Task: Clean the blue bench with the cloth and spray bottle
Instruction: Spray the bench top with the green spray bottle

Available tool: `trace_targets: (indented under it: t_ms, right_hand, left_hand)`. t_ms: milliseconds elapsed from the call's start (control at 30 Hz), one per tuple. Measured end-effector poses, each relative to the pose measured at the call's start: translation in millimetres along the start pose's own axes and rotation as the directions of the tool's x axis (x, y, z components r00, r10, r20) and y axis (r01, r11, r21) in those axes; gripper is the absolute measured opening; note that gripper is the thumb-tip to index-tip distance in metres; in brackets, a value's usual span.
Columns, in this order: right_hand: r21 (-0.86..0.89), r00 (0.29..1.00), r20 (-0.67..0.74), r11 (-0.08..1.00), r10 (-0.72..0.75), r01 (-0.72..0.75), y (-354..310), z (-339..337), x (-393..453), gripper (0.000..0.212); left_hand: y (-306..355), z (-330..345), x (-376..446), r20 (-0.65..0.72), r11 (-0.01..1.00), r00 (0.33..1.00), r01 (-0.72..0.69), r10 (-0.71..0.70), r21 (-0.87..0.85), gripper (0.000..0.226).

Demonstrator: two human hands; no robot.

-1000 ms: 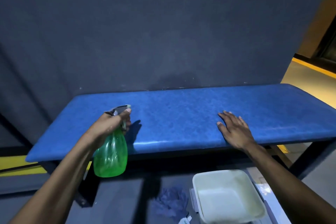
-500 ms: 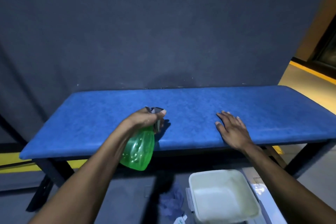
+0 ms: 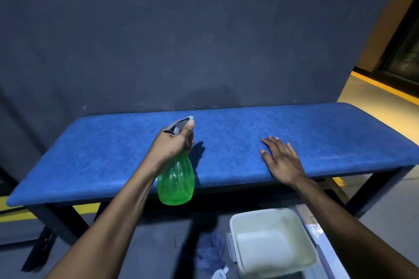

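A long blue padded bench (image 3: 226,142) on dark legs stands against a dark wall. My left hand (image 3: 172,145) grips the neck of a green spray bottle (image 3: 176,180) with a grey trigger head, held over the bench's front edge, nozzle pointing away from me. My right hand (image 3: 281,159) rests flat on the bench top near its front edge, fingers spread. A crumpled blue-grey cloth (image 3: 209,253) lies on the floor below the bench.
A pale square plastic tub (image 3: 272,242) sits on the floor at lower right, next to the cloth. A small white item (image 3: 220,274) lies at the bottom edge. Yellow floor stripes (image 3: 385,88) run at right and under the bench's left end.
My left hand has carried the spray bottle rightward along the bench, from its left part toward the middle. My right hand has stayed flat on the bench.
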State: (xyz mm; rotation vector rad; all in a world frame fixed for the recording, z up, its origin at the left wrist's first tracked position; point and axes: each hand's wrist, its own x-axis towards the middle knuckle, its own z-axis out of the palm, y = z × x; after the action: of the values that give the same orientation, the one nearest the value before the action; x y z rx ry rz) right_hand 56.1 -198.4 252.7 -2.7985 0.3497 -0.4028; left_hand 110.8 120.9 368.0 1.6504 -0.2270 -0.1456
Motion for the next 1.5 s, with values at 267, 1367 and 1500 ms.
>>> trace_targets:
  t_ms: [267, 1367, 1500]
  right_hand:
    - [-0.001, 1.0, -0.005, 1.0, 0.001, -0.001, -0.3, 0.5, 0.6, 0.048]
    - [0.084, 0.77, -0.411, 0.821, -0.488, 0.565, -95.4, 18.4, -64.7, 0.022]
    - [0.089, 0.618, -0.148, 0.612, -0.772, 0.786, -144.9, 56.6, -111.5, 0.018]
  left_hand:
    - [-13.9, -16.9, -9.0, 0.078, 0.987, 0.984, 0.162, -0.163, 0.02, 0.029]
    - [-271.6, -153.0, -134.1, 0.117, 0.488, 0.976, -0.013, -0.184, 0.873, 0.022]
    - [-311.7, -149.1, -143.2, 0.168, 0.428, 0.952, -0.045, -0.255, 0.903, 0.024]
